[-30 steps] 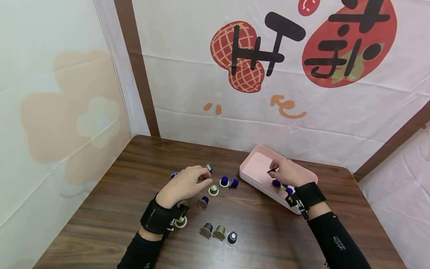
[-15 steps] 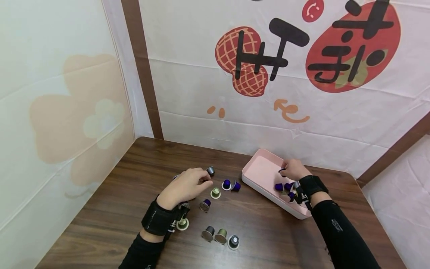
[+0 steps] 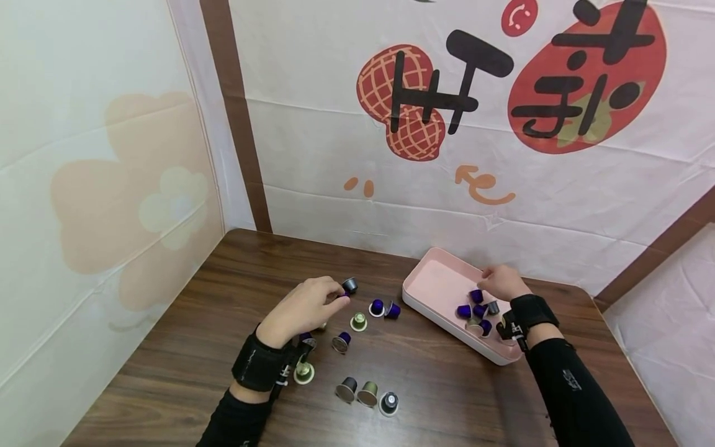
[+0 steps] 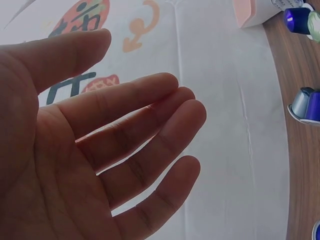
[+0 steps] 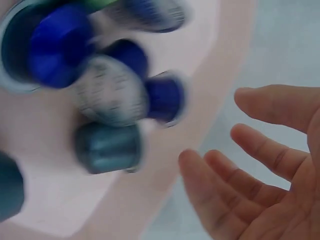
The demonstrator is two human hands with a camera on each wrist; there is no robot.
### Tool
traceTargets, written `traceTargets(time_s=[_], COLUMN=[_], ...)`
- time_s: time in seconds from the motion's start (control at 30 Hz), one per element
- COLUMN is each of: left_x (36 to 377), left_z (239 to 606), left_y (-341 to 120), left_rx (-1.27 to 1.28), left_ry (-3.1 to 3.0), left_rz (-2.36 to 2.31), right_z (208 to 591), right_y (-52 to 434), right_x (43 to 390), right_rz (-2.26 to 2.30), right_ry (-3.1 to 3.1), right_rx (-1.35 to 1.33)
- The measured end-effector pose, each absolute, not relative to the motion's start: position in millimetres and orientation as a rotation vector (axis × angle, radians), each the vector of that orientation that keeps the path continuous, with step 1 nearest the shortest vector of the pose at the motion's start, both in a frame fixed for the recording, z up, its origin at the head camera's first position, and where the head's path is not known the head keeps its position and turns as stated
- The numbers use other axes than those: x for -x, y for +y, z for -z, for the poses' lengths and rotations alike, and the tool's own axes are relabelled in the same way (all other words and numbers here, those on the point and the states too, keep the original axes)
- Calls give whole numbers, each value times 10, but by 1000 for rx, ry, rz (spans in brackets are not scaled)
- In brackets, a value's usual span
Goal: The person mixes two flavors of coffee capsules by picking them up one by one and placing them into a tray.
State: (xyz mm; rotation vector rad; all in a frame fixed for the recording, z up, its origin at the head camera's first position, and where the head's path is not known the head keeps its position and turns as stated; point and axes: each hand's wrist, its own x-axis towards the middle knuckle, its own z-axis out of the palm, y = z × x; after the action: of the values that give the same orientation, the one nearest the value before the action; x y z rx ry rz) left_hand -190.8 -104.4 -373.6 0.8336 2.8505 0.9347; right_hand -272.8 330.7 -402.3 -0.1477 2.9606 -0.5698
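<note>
My left hand [image 3: 304, 310] hovers over the table with fingers loosely spread; its palm [image 4: 65, 170] holds nothing in the left wrist view. By its fingertips in the head view are a grey coffee capsule [image 3: 350, 285] and a purple one partly hidden behind the fingers. My right hand [image 3: 503, 283] hangs over the back right rim of the pink tray [image 3: 422, 308], fingers apart and holding nothing. Inside the tray lie several coffee capsules, among them a purple one [image 3: 476, 296] close to that hand and a teal-grey one [image 5: 110, 147].
More capsules stand or lie on the wooden table [image 3: 447, 397]: a blue-purple pair [image 3: 393, 310] left of the tray, a light green one [image 3: 359, 321], and a front row with a dark grey one [image 3: 346, 389]. A printed cloth [image 3: 313, 149] hangs behind the table.
My right hand has let go of a purple capsule, which lies in the tray, and has drawn off to the right. My left hand has shifted slightly, showing a purple capsule by its fingertips.
</note>
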Motion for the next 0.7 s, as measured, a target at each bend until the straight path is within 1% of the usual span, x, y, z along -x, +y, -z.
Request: traceTargets(time_s=[0.13,0.33,0.5,0.7], left_x=[1912,1952,1999,2034], left_z=[3718,3716,3744,3797], left_y=[-1106,-1238,-1360,-1455], left_rx=[-784,-743,-706,-639], left_ry=[2860,2827,2818,2812], left_rz=[-934,-918,-935,-940], right_z=[3892,3774,3885,4002], right_y=[3210,2937,2757,2653], right_x=[2622,2328,2109,1937], right_rz=[662,860,982,1217], right_ry=[2982,3008,3058,2994], right_rx=[158,203,225,300])
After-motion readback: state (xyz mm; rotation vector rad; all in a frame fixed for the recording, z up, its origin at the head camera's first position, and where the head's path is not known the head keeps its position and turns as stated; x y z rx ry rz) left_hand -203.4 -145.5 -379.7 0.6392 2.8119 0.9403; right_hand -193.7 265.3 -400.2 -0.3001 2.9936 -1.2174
